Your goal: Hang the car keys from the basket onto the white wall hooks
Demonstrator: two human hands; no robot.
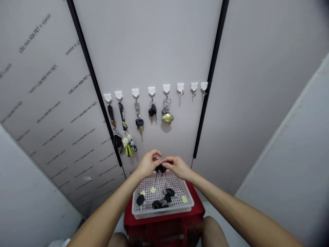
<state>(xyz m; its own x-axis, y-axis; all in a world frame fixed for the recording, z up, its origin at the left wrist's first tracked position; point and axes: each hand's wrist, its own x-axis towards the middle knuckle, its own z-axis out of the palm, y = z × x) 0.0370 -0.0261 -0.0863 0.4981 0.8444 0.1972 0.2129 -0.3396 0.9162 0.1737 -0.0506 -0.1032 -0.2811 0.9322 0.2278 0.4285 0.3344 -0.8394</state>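
A bunch of black-headed keys is between my two hands, above the far end of a white perforated plastic basket. My left hand closes on it from the left, finger and thumb pinched near the top. From the other side my right hand pinches the same bunch, with the fingertips of both hands almost touching. The metal blades dangle below; the ring itself is hidden by my fingers. In the basket lie more black-headed keys, a cluster of keys and several small yellow paper squares.
White adhesive hooks run in a row along the wall panel. Several carry key sets, including one with a gold football-shaped charm; the three on the right hold nothing. Under the basket is a red-covered stand. Black strips border the panel.
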